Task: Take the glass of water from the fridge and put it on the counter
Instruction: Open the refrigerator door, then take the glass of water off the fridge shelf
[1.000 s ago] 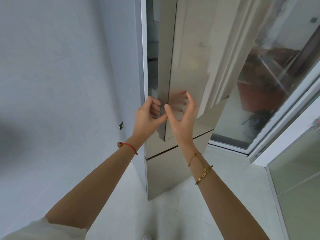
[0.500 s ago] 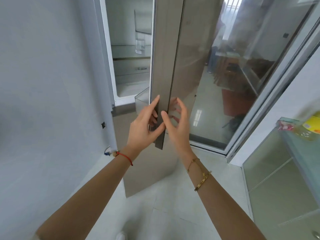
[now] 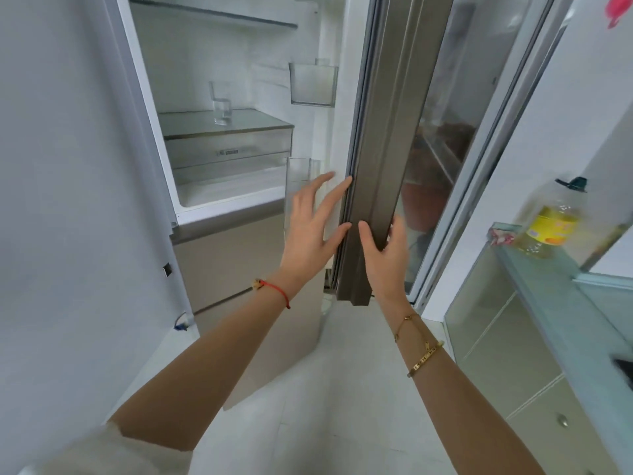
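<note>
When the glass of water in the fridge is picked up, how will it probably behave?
The glass of water looks only partly filled, so probably light and unlikely to spill. It is tall and narrow, so a bump may tip it. Its smooth clear wall may be slippery, and likely fragile.

glass (image 3: 222,110) sitting on a shelf (image 3: 239,123) inside the fridge (image 3: 191,80), drawer (image 3: 229,153) right under it, door (image 3: 383,159) swung open on the right, bench (image 3: 555,296) further right with a bottle (image 3: 551,222) on it
</note>
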Available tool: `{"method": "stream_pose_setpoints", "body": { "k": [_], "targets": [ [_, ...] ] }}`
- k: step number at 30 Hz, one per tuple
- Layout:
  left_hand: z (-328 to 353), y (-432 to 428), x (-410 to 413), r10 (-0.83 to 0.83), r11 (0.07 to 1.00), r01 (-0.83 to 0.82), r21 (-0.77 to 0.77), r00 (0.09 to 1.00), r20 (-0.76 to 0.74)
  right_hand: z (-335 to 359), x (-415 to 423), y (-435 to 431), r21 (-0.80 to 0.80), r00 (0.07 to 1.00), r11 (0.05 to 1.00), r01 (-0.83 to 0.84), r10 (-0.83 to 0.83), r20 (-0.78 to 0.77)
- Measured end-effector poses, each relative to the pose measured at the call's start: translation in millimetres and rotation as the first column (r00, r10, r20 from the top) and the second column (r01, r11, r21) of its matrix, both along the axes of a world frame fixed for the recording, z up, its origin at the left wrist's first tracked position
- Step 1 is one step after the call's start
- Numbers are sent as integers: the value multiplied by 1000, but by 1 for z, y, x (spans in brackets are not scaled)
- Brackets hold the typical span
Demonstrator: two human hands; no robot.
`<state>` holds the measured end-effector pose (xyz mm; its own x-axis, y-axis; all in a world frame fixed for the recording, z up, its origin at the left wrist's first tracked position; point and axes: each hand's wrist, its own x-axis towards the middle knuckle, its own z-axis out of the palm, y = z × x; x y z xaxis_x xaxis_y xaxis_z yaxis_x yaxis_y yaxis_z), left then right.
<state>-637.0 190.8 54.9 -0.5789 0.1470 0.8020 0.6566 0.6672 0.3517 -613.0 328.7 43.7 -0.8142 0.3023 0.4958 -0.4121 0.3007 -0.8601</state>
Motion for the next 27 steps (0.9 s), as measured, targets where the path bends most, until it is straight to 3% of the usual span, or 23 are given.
{"method": "stream_pose_setpoints", "body": {
  "k": [6,11,15,23,27],
  "targets": [
    [4,49,-16,-169,978,170,-118,985,18,14,-4,37,63,946,965,256,-237,-219],
    [4,77,-30,-281,951,283,-122,959,29,14,-12,59,266,884,865,425,-333,-328],
    [3,89,-45,-261,948,271,-167,962,81,8,-27,71,398,907,826,399,-293,-303],
    [-8,114,-86,-221,916,299,-268,933,285,5,-64,110,585,853,633,508,-466,-236],
    [-14,136,-102,-213,894,332,-300,906,367,5,-79,135,600,843,618,509,-499,-202]
  ]
}}
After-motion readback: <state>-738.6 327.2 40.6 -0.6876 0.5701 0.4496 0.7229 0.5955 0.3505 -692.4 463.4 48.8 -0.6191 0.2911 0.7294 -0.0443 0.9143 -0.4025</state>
